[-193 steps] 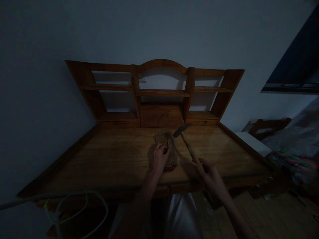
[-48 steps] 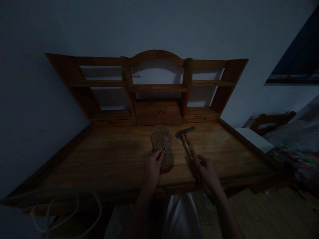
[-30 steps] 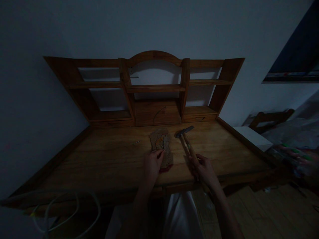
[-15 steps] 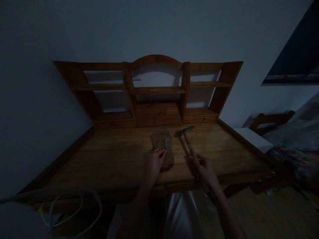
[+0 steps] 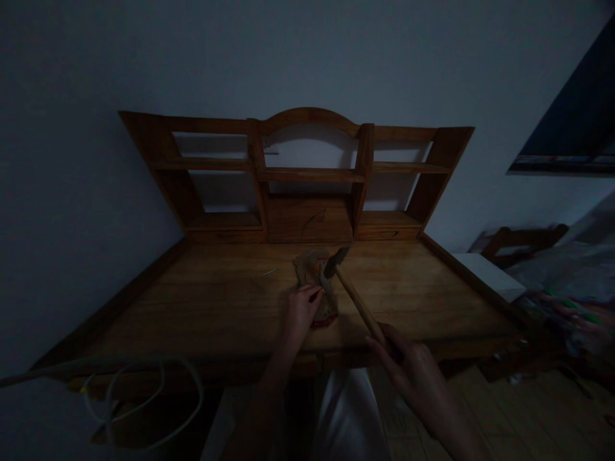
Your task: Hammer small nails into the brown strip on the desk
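In the dim light a small rough slab of brown material (image 5: 327, 306) with a red underside lies in the middle of the wooden desk (image 5: 216, 307). My left hand (image 5: 301, 312) rests at its near left edge, thumb and forefinger pinched together on something too small to make out. My right hand (image 5: 414, 371) is closed round the wooden handle of a hammer (image 5: 353, 296). The hammer is lifted off the desk, its metal head hanging over the far part of the slab.
A wooden hutch with open shelves (image 5: 307, 176) stands at the back of the desk against the wall. A thin nail-like piece (image 5: 270, 272) lies left of the slab. White cable (image 5: 144, 403) loops at the near left. A chair (image 5: 521, 238) and clutter are at the right.
The hammer lay flat on the desk right of the slab half a second ago; my right hand has since lifted it and swung its head left over the slab. My left hand stays pinched at the slab's edge.
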`<act>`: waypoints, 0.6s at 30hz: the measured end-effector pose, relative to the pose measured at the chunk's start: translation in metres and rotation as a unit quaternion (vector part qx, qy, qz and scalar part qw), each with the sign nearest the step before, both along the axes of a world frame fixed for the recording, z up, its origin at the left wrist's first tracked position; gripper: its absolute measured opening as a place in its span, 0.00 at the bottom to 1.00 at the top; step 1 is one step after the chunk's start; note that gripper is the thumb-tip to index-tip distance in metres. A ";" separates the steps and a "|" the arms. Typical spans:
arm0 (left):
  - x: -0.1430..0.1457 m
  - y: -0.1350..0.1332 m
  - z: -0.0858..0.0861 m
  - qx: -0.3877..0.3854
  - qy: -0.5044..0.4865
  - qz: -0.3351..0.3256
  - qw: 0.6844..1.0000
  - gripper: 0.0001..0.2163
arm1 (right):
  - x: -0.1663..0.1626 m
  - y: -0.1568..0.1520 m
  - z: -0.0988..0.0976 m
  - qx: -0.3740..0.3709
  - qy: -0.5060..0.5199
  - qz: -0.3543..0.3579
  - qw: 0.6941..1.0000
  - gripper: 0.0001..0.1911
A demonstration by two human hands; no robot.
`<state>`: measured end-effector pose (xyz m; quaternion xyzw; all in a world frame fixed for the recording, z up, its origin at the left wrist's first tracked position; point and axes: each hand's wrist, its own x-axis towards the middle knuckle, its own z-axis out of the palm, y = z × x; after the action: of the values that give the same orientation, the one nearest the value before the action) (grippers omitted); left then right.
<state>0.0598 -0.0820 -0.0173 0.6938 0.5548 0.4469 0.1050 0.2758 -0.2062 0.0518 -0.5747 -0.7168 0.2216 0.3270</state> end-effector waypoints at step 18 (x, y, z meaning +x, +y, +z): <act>-0.002 0.001 0.002 -0.034 0.016 0.004 0.999 0.08 | -0.005 -0.003 -0.019 0.017 -0.116 0.012 0.993 0.20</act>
<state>0.0579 -0.0814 -0.0152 0.6951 0.5740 0.4164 0.1181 0.2712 -0.2093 0.0333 -0.5823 -0.7602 0.1448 0.2491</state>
